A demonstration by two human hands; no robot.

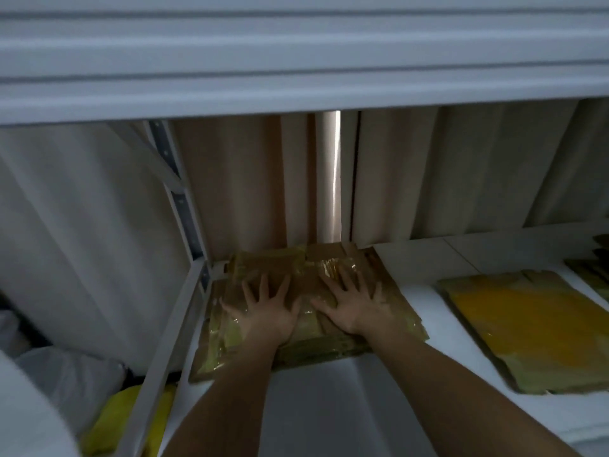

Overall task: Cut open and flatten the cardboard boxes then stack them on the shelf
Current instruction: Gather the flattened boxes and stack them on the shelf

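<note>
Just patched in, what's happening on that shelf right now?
A person is pressing a stack of flattened cardboard boxes down onto the white shelf, near its left rear corner by the metal upright. The left hand and the right hand both lie flat on top, fingers spread. The cardboard carries shiny tape. A second flattened stack with yellow tape lies on the same shelf to the right, untouched. Beige curtains hang behind the shelf.
</note>
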